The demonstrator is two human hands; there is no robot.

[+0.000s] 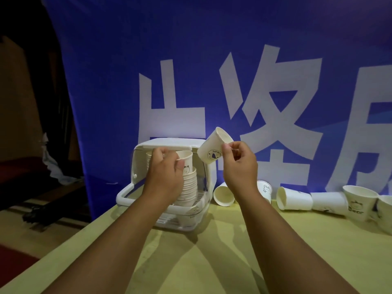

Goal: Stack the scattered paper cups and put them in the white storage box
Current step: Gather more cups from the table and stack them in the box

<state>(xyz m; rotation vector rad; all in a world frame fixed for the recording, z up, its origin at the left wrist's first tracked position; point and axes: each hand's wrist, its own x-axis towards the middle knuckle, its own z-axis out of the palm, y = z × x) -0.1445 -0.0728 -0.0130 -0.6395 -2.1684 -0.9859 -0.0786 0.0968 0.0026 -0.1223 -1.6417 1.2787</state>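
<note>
Cup stacking, mid-way, both hands busy

The left hand (164, 172) was wrapped around a stack of cups (188, 183) standing in the white storage box (135, 172) at 9 o'clock on the table (233, 251). The right hand (238, 164) pinched a single cup (213, 148) tilted in the air just right of the box lid. Loose cups (294, 201) lay scattered over at 3 o'clock, some tipped over, against the blue banner (212, 71).
</note>
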